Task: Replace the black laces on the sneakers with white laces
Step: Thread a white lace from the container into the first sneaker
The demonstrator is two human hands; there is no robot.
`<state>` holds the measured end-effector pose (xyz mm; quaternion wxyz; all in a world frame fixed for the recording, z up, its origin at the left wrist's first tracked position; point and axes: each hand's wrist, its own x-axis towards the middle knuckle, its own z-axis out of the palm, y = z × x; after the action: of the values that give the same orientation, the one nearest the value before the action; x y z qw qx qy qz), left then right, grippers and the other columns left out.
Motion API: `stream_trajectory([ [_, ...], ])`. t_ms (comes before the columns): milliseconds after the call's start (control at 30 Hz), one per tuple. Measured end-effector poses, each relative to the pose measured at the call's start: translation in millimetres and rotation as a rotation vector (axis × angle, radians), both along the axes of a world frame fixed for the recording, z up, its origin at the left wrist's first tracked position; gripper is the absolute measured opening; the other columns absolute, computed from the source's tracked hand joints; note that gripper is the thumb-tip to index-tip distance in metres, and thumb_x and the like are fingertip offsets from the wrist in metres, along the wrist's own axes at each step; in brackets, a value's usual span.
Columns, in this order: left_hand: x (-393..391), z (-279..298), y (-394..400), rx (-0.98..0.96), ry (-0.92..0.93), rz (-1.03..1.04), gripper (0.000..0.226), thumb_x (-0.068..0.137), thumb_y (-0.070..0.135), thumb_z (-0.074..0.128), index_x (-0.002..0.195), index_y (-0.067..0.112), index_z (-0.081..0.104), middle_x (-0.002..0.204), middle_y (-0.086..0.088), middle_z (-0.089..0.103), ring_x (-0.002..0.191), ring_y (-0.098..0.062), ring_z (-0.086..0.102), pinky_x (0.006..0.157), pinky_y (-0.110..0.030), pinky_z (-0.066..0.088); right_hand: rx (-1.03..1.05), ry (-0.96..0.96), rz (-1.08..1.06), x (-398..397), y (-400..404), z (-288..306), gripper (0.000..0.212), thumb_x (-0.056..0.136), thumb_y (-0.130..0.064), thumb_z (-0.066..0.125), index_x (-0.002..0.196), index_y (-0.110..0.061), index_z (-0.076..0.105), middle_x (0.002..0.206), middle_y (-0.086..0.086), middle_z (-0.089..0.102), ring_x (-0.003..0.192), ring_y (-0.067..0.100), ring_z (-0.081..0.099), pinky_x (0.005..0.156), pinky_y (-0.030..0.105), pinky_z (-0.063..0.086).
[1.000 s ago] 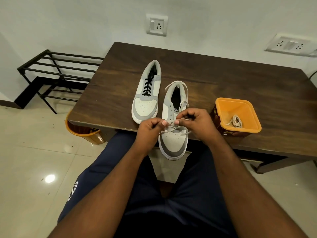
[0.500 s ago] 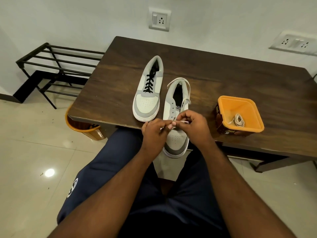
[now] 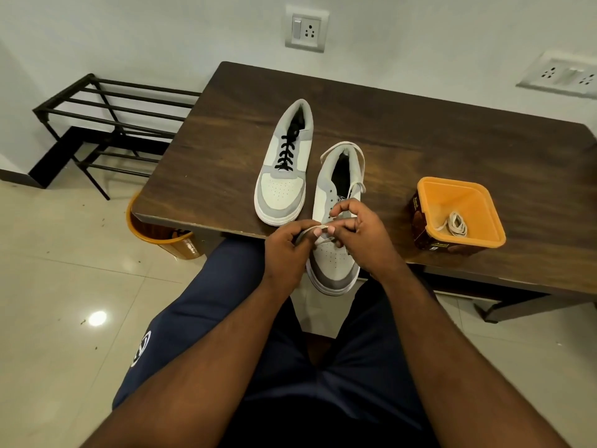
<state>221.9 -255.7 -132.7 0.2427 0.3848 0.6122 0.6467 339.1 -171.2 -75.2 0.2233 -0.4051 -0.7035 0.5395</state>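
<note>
Both hands pinch the white lace [image 3: 318, 228] at frame centre: left hand [image 3: 287, 250], right hand [image 3: 363, 236], fingers curled. Nearest eyelets sit just above on the unlaced sneaker [image 3: 336, 218], its long axis running up-frame; right hand is nearer them

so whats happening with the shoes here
A seated person is relacing a pair of sneakers at a wooden table. Both the left hand and the right hand pinch a white lace over the near sneaker, which carries no black lace and hangs partly over the table edge. The far sneaker has its black lace in place. Another bundled white lace sits in the orange tub to the right.
</note>
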Motion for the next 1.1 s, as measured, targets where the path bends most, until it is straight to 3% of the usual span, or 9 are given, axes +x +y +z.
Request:
stream_trajectory([
  [100,-4.1,-6.1,4.9,-0.060,-0.046,0.099,0.010,0.090,0.009,0.068,0.095,0.005,0.075,0.076,0.002,0.070,0.068,-0.005,0.062,0.066,-0.023,0.049,0.106,-0.066,-0.199,-0.4,4.8,-7.5,0.013,0.089,-0.008,0.064,0.101,-0.015,0.063,0.082,0.003,0.071,0.067,0.010,0.066,0.057,0.026,0.053],
  [233,-7.8,-9.2,11.7,-0.112,-0.059,0.140,0.007,0.088,0.009,0.069,0.086,0.006,0.075,0.069,0.002,0.068,0.063,-0.007,0.060,0.063,-0.027,0.051,0.134,-0.151,-0.323,-7.2,5.2,-14.6,0.024,0.090,-0.012,0.064,0.114,-0.015,0.065,0.086,0.002,0.071,0.063,0.015,0.066,0.048,0.023,0.052],
  [333,-6.5,-11.0,14.1,-0.136,-0.015,0.111,0.007,0.088,0.010,0.069,0.086,0.013,0.075,0.072,0.006,0.070,0.065,-0.002,0.062,0.064,-0.023,0.051,0.213,-0.256,-0.356,-19.5,0.1,-19.5,0.031,0.086,-0.020,0.064,0.117,-0.024,0.065,0.094,0.001,0.073,0.073,0.022,0.070,0.063,0.042,0.060],
  [400,-5.9,-13.2,14.1,-0.137,0.034,0.073,0.008,0.089,0.012,0.069,0.092,0.012,0.077,0.079,0.006,0.073,0.072,-0.004,0.066,0.069,-0.025,0.055,0.201,-0.294,-0.373,-25.9,-1.3,-23.3,0.032,0.084,-0.021,0.064,0.116,-0.026,0.065,0.101,0.003,0.073,0.081,0.026,0.070,0.069,0.047,0.060],
  [500,-5.1,-14.4,14.1,-0.132,0.049,0.040,0.012,0.090,0.012,0.068,0.099,0.011,0.077,0.085,0.006,0.074,0.079,-0.007,0.070,0.075,-0.027,0.057,0.094,-0.240,-0.406,-28.5,0.3,-22.5,0.033,0.081,-0.013,0.067,0.114,-0.021,0.068,0.096,0.003,0.073,0.083,0.023,0.070,0.073,0.045,0.060],
  [633,-4.7,-14.8,15.9,-0.161,0.050,0.062,0.012,0.087,0.010,0.068,0.094,0.012,0.078,0.079,0.006,0.074,0.075,-0.012,0.069,0.073,-0.034,0.058,-0.006,-0.133,-0.406,-23.1,1.6,-19.3,0.032,0.083,0.000,0.069,0.113,-0.008,0.068,0.086,0.004,0.073,0.077,0.018,0.070,0.074,0.039,0.060],
  [800,-6.2,-14.2,17.9,-0.204,0.071,0.071,0.010,0.083,0.009,0.067,0.080,0.014,0.075,0.070,0.002,0.069,0.063,-0.012,0.062,0.063,-0.038,0.054,0.003,-0.108,-0.402,-23.0,-0.5,-22.9,0.030,0.081,0.001,0.071,0.110,-0.007,0.069,0.087,0.005,0.074,0.078,0.016,0.071,0.079,0.038,0.060],
  [1100,-6.0,-14.9,19.3,-0.217,0.205,0.074,0.008,0.084,0.016,0.069,0.084,0.009,0.073,0.077,0.001,0.067,0.070,-0.016,0.063,0.067,-0.039,0.055,-0.001,-0.068,-0.419,-22.0,-1.3,-26.3,0.028,0.081,0.000,0.071,0.108,-0.006,0.070,0.087,0.005,0.073,0.082,0.018,0.071,0.082,0.042,0.059],
])
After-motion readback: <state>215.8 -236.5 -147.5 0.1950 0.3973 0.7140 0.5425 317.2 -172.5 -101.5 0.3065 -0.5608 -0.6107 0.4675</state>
